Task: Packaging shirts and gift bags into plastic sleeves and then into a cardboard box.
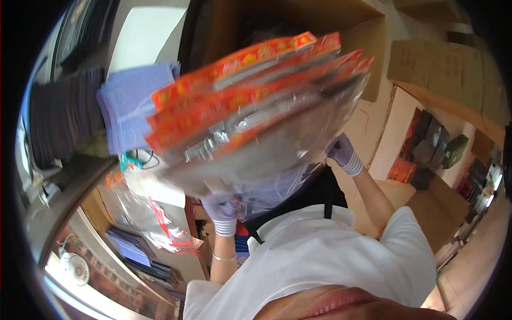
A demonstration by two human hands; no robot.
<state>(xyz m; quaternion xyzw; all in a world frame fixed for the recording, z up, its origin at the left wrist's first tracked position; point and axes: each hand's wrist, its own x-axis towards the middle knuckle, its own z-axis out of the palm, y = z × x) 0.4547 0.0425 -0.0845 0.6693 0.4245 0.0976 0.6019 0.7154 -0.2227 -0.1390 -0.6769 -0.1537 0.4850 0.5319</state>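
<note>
A fanned bunch of clear plastic bags (266, 141) with red-orange patterned top bands is raised in front of me, smeared by motion. My left hand (221, 207), in a purple glove with a white striped cuff, is closed on the bags' lower left edge. At their lower right corner, my right hand (344, 153), gloved the same way, pinches the edge with its fingers closed. Whether anything is inside the bags I cannot tell. Behind and below them, folded blue fabric (277, 189) lies near my lap, partly covered by the bags and my left hand.
To the left, a stack of folded blue fabric (130, 106) sits beside a dark stack (66, 114). More clear bags (152, 213) hang over the table edge near teal-handled scissors (130, 161). An open cardboard box (376, 58) stands ahead; other cartons (442, 69) are at right. A white fan (74, 268) is lower left.
</note>
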